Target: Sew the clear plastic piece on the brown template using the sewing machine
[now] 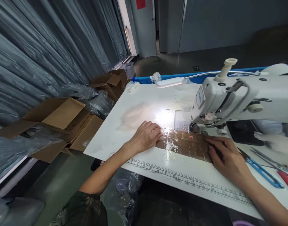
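Note:
A shiny brown strip [183,146] with a clear, plastic-like surface lies across the sewing table, just in front of the sewing machine's needle area [193,125]. Several small red marks show along its far edge. My left hand [146,136] is closed at the strip's left end, its fingertips pinching the far corner. At the opposite end, my right hand [225,153] lies with fingers stretched out and thumb apart, fingertips touching the strip. The white sewing machine [228,97] stands right behind the strip, and a bright lamp spot falls near my left fingers.
A printed ruler [174,175] runs along the near edge of the white table [106,141]. Blue-handled snips [263,171] and red-handled scissors [286,179] lie at the right. A lamp [171,82] reaches over the back. Open cardboard boxes [63,113] stand on the left.

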A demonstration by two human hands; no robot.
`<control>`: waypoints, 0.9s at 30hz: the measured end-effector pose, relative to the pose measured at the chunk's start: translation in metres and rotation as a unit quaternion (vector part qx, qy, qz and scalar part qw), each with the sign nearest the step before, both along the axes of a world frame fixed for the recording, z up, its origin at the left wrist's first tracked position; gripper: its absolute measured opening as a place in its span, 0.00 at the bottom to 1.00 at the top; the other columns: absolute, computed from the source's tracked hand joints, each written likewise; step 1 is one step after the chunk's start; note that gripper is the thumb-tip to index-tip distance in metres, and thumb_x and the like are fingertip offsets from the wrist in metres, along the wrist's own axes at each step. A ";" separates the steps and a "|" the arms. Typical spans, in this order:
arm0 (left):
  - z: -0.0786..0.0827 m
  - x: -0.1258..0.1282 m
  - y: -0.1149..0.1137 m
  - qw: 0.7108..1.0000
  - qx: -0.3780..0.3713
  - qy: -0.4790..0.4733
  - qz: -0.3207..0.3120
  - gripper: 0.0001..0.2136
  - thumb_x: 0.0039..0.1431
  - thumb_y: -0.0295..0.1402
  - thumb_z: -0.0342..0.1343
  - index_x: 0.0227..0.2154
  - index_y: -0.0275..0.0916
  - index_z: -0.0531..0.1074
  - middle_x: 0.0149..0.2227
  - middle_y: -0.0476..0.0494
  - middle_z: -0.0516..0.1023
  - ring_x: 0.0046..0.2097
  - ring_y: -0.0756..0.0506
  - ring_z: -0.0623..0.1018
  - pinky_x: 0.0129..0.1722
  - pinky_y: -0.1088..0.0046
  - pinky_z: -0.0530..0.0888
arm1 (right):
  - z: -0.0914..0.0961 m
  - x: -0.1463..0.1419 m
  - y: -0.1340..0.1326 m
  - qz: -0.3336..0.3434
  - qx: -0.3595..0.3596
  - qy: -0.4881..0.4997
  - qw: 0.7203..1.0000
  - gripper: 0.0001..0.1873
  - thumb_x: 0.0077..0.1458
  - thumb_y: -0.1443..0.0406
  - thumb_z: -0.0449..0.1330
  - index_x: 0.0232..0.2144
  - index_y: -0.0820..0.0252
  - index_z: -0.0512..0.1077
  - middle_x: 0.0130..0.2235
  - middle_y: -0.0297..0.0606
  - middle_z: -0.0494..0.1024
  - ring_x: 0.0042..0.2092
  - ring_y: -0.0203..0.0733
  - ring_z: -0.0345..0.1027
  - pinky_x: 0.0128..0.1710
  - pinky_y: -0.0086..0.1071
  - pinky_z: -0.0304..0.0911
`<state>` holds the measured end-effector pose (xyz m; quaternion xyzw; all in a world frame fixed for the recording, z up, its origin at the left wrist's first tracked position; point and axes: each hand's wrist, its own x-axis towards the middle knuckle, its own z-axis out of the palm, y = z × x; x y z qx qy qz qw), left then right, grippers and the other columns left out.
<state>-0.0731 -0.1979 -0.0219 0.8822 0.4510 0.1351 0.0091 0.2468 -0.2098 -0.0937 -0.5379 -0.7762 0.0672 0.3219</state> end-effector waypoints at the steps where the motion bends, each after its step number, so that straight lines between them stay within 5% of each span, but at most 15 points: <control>1: -0.005 0.013 0.000 1.000 -0.018 -0.006 -0.025 0.12 0.69 0.34 0.45 0.36 0.35 0.72 0.40 0.40 0.77 0.38 0.45 0.72 0.39 0.66 0.67 | 0.000 0.000 0.000 0.000 -0.001 0.000 1.000 0.17 0.60 0.59 0.51 0.49 0.56 0.71 0.49 0.46 0.69 0.47 0.48 0.69 0.46 0.42 0.69; 6: -0.016 0.066 0.003 0.973 -0.077 -0.024 -0.214 0.13 0.68 0.38 0.46 0.40 0.36 0.73 0.42 0.39 0.77 0.41 0.45 0.74 0.42 0.65 0.69 | 0.002 0.001 -0.001 0.007 -0.007 0.005 1.000 0.17 0.61 0.60 0.51 0.48 0.57 0.71 0.49 0.46 0.68 0.48 0.46 0.69 0.46 0.40 0.69; 8: -0.009 0.073 0.021 0.968 -0.102 -0.019 -0.229 0.12 0.68 0.37 0.46 0.41 0.37 0.72 0.42 0.40 0.76 0.41 0.45 0.74 0.42 0.66 0.70 | 0.003 0.001 0.000 0.009 -0.011 0.007 1.000 0.17 0.61 0.61 0.51 0.48 0.58 0.71 0.49 0.46 0.68 0.48 0.46 0.68 0.47 0.40 0.69; 12: 0.006 0.081 0.086 0.990 -0.107 0.018 -0.092 0.10 0.63 0.24 0.46 0.41 0.33 0.71 0.38 0.37 0.73 0.37 0.44 0.73 0.35 0.68 0.68 | 0.007 0.000 -0.001 0.009 -0.021 0.004 1.000 0.16 0.61 0.61 0.51 0.48 0.56 0.71 0.49 0.45 0.69 0.49 0.46 0.69 0.48 0.40 0.69; 17: 0.002 0.102 0.147 0.990 -0.119 0.048 -0.051 0.09 0.57 0.24 0.51 0.40 0.30 0.71 0.35 0.34 0.73 0.39 0.37 0.74 0.37 0.63 0.68 | 0.010 0.000 -0.001 0.005 -0.031 0.004 1.000 0.16 0.61 0.61 0.51 0.49 0.56 0.71 0.49 0.45 0.69 0.49 0.45 0.68 0.49 0.40 0.67; 22: -0.004 0.096 0.146 0.985 -0.155 -0.057 0.051 0.08 0.49 0.19 0.54 0.33 0.31 0.70 0.26 0.39 0.72 0.36 0.37 0.75 0.39 0.61 0.69 | 0.010 0.001 -0.001 0.007 -0.035 -0.006 0.999 0.16 0.61 0.60 0.51 0.49 0.55 0.71 0.48 0.44 0.68 0.48 0.45 0.68 0.47 0.39 0.67; 25: -0.005 0.081 0.126 0.968 -0.182 -0.154 0.077 0.08 0.56 0.24 0.49 0.38 0.34 0.69 0.26 0.43 0.72 0.32 0.45 0.75 0.36 0.67 0.71 | 0.010 0.001 0.000 0.002 -0.026 -0.023 0.999 0.17 0.61 0.61 0.52 0.49 0.57 0.71 0.44 0.44 0.68 0.43 0.43 0.68 0.43 0.38 0.67; 26: -0.007 0.076 0.118 0.954 -0.203 -0.202 0.086 0.09 0.58 0.25 0.47 0.40 0.35 0.68 0.28 0.45 0.73 0.31 0.48 0.75 0.35 0.70 0.73 | 0.011 0.001 0.000 -0.001 -0.024 -0.028 0.999 0.17 0.61 0.61 0.52 0.49 0.58 0.71 0.43 0.43 0.68 0.42 0.42 0.67 0.42 0.37 0.67; 27: -0.009 0.074 0.112 0.909 -0.257 -0.314 0.098 0.10 0.57 0.25 0.48 0.42 0.35 0.67 0.30 0.45 0.74 0.31 0.49 0.76 0.35 0.71 0.74 | 0.011 0.001 0.000 -0.004 -0.022 -0.032 0.999 0.17 0.61 0.61 0.52 0.49 0.58 0.71 0.42 0.43 0.68 0.41 0.41 0.66 0.41 0.36 0.67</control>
